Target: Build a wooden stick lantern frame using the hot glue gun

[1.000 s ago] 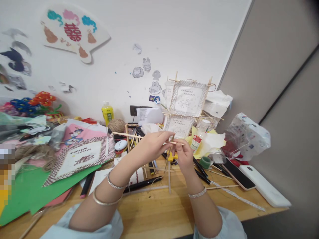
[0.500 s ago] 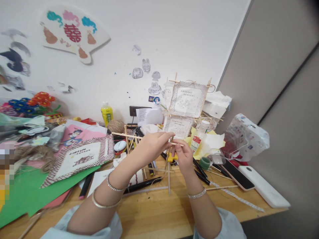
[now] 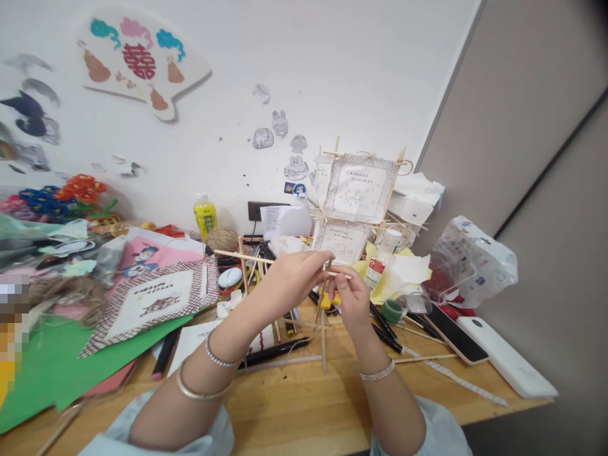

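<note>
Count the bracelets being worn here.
3: a beaded bracelet and a plain bangle on the left forearm, and a sparkly bracelet at the right wrist. More could be hidden under the sleeves.

There are two hands [image 3: 298, 275], three bracelets [image 3: 377, 372], one yellow bottle [image 3: 205, 218] and one twine ball [image 3: 222, 239].

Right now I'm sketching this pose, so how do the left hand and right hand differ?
The left hand reaches sideways, while the right hand points upward in the picture. The left hand shows its back; the right hand shows its thumb clearly. Below the left hand sit a beaded bracelet and a smooth bangle; below the right hand, one bracelet. Both meet at a thin, light stick.
</note>
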Demonstrator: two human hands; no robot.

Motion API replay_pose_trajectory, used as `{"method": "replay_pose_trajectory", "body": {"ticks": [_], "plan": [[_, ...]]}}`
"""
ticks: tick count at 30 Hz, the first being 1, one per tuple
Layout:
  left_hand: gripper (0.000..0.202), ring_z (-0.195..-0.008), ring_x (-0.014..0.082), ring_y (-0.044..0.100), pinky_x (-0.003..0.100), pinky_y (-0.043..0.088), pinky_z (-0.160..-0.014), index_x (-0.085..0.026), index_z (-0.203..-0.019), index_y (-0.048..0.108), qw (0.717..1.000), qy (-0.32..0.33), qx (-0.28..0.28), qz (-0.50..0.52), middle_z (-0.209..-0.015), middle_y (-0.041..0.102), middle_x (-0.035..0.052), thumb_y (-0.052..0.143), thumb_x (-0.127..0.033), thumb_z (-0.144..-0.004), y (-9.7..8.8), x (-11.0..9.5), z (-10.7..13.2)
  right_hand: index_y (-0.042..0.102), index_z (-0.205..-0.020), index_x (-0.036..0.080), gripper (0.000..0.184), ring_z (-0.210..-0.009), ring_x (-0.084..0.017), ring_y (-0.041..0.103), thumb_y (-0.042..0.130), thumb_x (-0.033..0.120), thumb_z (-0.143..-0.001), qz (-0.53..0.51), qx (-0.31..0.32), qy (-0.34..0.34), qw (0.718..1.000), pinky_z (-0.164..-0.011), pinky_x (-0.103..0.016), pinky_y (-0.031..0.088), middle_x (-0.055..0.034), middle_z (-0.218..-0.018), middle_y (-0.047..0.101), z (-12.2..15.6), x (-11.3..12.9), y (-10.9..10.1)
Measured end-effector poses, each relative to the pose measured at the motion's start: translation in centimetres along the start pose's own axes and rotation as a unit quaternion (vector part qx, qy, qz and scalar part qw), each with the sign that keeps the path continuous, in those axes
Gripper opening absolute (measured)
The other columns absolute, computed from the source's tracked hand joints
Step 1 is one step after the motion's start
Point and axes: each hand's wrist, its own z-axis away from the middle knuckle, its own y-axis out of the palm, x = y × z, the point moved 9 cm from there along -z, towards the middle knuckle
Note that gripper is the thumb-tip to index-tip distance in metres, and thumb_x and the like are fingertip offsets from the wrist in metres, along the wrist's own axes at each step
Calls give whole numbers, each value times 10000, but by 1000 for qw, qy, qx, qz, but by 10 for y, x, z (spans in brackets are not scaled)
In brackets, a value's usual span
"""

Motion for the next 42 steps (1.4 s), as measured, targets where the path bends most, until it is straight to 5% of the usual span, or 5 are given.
{"method": "replay_pose_trajectory", "body": {"ticks": [26, 35, 42], "plan": [[299, -807, 180, 636, 292, 496, -691, -130, -1144, 498, 1000, -9, -23, 0, -912, 671, 94, 517, -190, -853, 0, 3, 2, 619, -900, 182, 292, -442, -107, 478, 523, 447, -823, -14, -26, 9, 1000, -479, -256, 405, 50, -494, 508, -1, -5, -4], [122, -725, 161, 593, 260, 444, -624, -139, -897, 565, 1000, -30, 7, 2, -777, 629, 55, 484, -227, -873, 2, 4, 1, 647, -865, 187, 272, -485, -108, 474, 510, 421, -842, -15, -23, 26, 999, -516, -262, 413, 35, -534, 520, 1, -5, -2], [165, -602, 146, 529, 244, 380, -527, -142, -734, 516, 994, -13, 14, -106, -662, 561, 23, 468, -211, -875, 2, -5, 0, 652, -869, 195, 261, -495, -105, 470, 509, 413, -846, -6, -24, 24, 999, -508, -252, 402, 30, -565, 533, 1, -5, -3]]}}
